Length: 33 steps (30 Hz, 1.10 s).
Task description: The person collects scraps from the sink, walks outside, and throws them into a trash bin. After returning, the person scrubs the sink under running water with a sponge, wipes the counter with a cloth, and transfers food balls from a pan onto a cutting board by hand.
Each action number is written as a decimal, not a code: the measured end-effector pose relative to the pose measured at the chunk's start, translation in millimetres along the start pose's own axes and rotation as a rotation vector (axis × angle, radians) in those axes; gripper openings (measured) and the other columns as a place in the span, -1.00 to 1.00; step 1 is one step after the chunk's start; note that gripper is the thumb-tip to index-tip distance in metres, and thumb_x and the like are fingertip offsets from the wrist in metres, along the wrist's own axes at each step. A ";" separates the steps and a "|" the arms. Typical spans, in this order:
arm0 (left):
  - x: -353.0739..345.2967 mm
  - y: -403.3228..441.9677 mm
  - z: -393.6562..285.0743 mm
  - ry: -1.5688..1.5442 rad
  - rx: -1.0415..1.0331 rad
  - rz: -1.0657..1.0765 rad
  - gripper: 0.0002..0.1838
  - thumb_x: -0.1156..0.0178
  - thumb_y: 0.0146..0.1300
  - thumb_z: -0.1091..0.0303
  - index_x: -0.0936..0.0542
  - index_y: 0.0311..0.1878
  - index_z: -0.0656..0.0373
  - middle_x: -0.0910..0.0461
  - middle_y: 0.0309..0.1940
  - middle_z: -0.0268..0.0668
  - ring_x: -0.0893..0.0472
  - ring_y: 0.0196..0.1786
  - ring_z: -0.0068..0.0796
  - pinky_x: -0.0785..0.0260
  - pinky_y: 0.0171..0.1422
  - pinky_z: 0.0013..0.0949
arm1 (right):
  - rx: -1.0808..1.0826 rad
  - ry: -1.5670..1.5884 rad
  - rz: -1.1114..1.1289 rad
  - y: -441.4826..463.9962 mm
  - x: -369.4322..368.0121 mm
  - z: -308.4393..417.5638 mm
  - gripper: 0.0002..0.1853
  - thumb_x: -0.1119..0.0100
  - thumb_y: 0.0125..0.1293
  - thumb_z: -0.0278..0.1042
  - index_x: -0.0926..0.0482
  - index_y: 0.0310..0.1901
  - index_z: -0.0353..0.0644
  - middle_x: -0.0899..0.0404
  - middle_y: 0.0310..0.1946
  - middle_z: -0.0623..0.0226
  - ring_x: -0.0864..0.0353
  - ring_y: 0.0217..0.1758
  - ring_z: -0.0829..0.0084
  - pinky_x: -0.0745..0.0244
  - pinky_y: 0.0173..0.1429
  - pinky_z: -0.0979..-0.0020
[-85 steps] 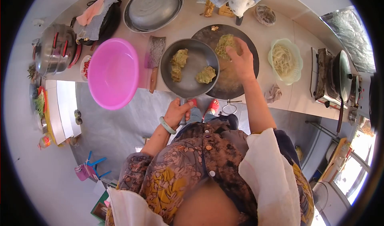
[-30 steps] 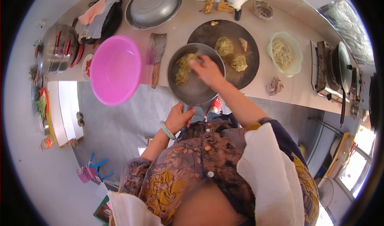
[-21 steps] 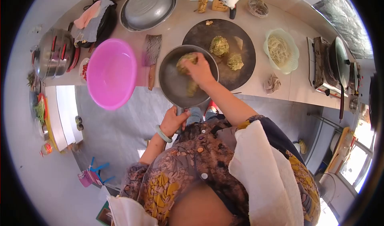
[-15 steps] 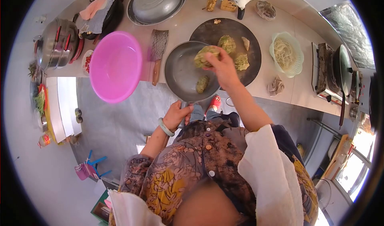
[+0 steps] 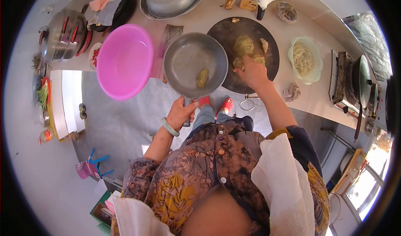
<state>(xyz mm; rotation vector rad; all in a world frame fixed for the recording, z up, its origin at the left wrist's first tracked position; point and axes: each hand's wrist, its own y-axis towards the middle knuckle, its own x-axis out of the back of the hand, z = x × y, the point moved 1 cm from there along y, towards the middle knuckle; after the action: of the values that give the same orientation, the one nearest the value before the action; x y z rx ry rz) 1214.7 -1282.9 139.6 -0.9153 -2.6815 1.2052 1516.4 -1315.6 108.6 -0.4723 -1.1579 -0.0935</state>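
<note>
My left hand (image 5: 181, 114) is closed around the handle of a grey frying pan (image 5: 179, 54), which it holds level in front of the counter's edge. One small green patty (image 5: 202, 78) lies in the lower right part of the pan. To the right is a round dark griddle (image 5: 267, 75), partly behind the pan's rim. My right hand (image 5: 255, 75) reaches down onto it, thumb and fingertips around a green patty (image 5: 238, 63) at the griddle's surface. Two more lumpy patties, a larger one (image 5: 243, 45) and one beside my fingers (image 5: 259, 59), rest there, with a pale folded piece (image 5: 264, 45).
Left of the pan are a cleaver (image 5: 171, 34) and a pink basin (image 5: 125, 62) overhanging the counter edge. A bowl of noodles (image 5: 305, 60), a crumpled cloth (image 5: 292, 92) and a gas stove (image 5: 346, 85) stand to the right. Metal lids (image 5: 172, 0) lie behind.
My right hand has lowered a green patty from above the frying pan onto the griddle. The frying pan has shifted slightly left and now overlaps the cleaver's handle.
</note>
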 end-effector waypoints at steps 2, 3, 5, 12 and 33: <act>-0.8 0.5 0.0 -0.019 0.006 -0.010 -0.79 -0.20 0.29 0.37 -0.41 -0.13 0.22 -0.41 -0.66 -0.39 -0.37 -0.68 -0.62 -0.26 -0.57 -0.50 | 0.022 0.016 -0.026 -0.3 -4.8 -5.3 -0.48 -0.29 0.20 0.02 -0.42 0.00 -0.23 -0.61 -0.16 0.00 -0.65 -0.09 -0.02 -0.54 -0.05 0.05; -1.8 0.0 -0.4 -0.017 0.005 -0.013 -0.79 -0.20 0.29 0.37 -0.41 -0.13 0.22 -0.42 -0.66 -0.39 -0.37 -0.67 -0.62 -0.26 -0.57 -0.50 | 0.021 0.015 -0.025 -2.1 -4.6 -7.5 -0.48 -0.29 0.21 0.00 -0.41 0.01 -0.22 -0.61 -0.16 0.01 -0.65 -0.10 -0.01 -0.54 -0.06 0.05; -4.7 -0.7 -2.0 -0.013 0.001 -0.014 -0.79 -0.21 0.29 0.36 -0.41 -0.13 0.22 -0.42 -0.66 -0.39 -0.37 -0.67 -0.62 -0.26 -0.57 -0.50 | 0.012 0.037 -0.037 -7.3 0.0 -8.9 -0.49 -0.27 0.22 -0.03 -0.41 0.04 -0.22 -0.61 -0.17 0.01 -0.65 -0.10 -0.01 -0.54 -0.06 0.06; -9.1 -0.4 -4.7 0.067 -0.024 0.014 -0.81 -0.21 0.29 0.36 -0.42 -0.17 0.22 -0.42 -0.66 -0.39 -0.39 -0.67 -0.62 -0.28 -0.57 -0.50 | 0.146 0.517 -0.117 -25.0 29.2 46.4 -0.51 -0.23 0.25 -0.07 -0.46 0.09 -0.21 -0.60 -0.16 0.01 -0.64 -0.08 0.03 -0.55 -0.02 0.14; -2.4 -8.9 8.1 0.075 -0.043 -0.099 -0.80 -0.21 0.28 0.35 -0.43 -0.20 0.23 -0.42 -0.61 -0.40 -0.41 -0.65 -0.61 -0.29 -0.58 -0.47 | 0.387 0.482 -0.277 38.5 26.7 79.9 -0.53 -0.35 0.10 -0.30 -0.45 0.03 -0.26 -0.45 -0.01 -0.02 -0.52 0.08 -0.02 -0.46 0.17 0.15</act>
<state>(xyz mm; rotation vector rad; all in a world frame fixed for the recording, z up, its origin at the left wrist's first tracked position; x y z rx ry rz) 1210.0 -1294.2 140.7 -0.8058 -2.6690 1.0757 1470.6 -1244.2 145.8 0.0594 -0.7334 -0.2063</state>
